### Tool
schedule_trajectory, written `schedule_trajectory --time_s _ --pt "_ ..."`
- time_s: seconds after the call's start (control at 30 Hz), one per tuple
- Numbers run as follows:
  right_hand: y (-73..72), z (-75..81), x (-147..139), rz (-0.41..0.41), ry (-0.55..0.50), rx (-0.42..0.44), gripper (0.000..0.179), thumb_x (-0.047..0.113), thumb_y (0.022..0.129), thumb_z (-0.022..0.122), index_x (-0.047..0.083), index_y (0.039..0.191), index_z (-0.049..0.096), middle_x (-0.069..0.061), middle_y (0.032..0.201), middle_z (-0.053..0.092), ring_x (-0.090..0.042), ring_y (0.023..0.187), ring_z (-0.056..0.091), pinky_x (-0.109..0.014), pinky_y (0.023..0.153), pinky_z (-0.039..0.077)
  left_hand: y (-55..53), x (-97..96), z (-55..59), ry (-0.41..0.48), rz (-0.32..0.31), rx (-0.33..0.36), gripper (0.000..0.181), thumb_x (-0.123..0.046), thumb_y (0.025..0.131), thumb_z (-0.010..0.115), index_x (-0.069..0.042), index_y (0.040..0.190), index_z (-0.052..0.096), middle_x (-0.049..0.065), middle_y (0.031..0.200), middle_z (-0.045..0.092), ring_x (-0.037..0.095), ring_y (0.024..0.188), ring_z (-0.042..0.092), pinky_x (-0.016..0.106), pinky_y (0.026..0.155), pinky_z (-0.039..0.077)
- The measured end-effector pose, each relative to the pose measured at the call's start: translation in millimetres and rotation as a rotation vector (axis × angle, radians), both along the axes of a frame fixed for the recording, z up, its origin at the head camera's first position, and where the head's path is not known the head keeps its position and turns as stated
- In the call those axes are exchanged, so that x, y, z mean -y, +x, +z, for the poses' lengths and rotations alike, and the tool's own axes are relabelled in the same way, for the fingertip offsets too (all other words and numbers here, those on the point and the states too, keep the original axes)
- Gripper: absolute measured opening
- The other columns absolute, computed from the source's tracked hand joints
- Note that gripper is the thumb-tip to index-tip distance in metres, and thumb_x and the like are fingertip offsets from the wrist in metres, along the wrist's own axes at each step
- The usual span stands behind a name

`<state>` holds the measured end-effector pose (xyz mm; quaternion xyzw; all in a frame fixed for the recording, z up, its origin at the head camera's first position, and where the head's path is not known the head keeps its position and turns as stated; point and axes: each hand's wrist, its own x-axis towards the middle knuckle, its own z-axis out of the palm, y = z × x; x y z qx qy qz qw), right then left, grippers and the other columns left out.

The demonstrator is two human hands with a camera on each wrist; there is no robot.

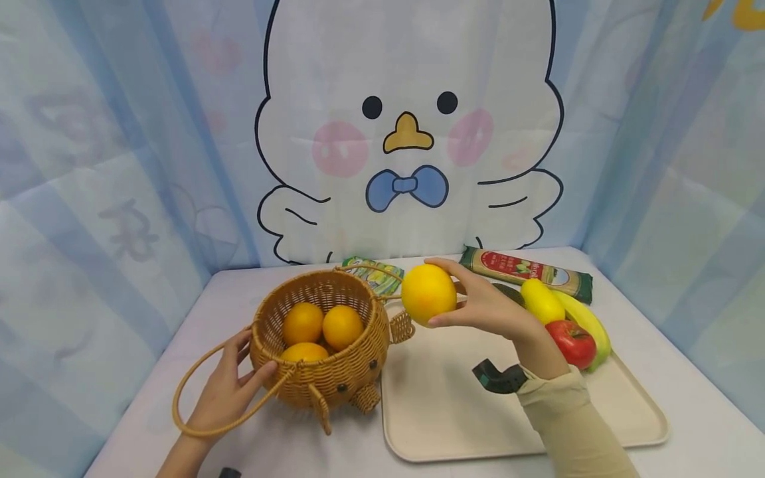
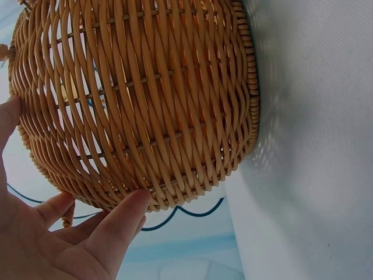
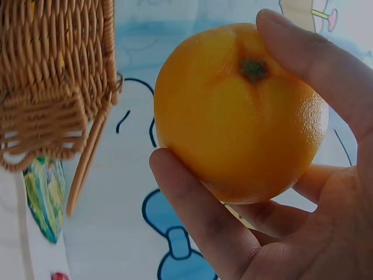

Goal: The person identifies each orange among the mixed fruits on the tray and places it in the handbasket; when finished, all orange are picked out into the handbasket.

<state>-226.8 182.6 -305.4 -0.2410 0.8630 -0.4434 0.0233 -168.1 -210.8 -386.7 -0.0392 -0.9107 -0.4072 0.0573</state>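
My right hand [image 1: 472, 302] grips an orange [image 1: 427, 293] in the air, just right of the wicker basket [image 1: 323, 378] and above the tray's far left corner. In the right wrist view the orange [image 3: 239, 111] sits between thumb and fingers [image 3: 315, 64], with the basket wall [image 3: 52, 76] at the left. Three oranges [image 1: 323, 328] lie inside the basket. My left hand [image 1: 230, 392] rests against the basket's left side, thumb on the rim; the left wrist view shows its fingers [image 2: 116, 224] touching the woven wall [image 2: 145, 99].
A beige tray [image 1: 478, 411] lies right of the basket, with a red apple [image 1: 574, 342], a banana [image 1: 588, 325] and a yellow fruit [image 1: 540, 300] at its far right. A dark green packet [image 1: 526, 269] and a small green packet [image 1: 373, 272] lie by the curtain backdrop.
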Motion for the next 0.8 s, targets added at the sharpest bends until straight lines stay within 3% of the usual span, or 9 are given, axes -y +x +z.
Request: schedule_trajectory --time_s 0.8 --pt "-15.1 8.1 39.8 0.096 -0.028 -0.006 0.089 0.03 0.073 0.081 0.026 0.145 0.029 -0.001 0.142 0.043 -0.027 0.12 0.051 -0.041 0.095 0.055 -0.7 -0.2 0.3 0.005 -0.007 -0.023 0.071 -0.042 0.094 0.054 -0.011 0.146 0.017 0.024 0.154 0.019 0.05 0.136 0.028 0.051 0.098 0.049"
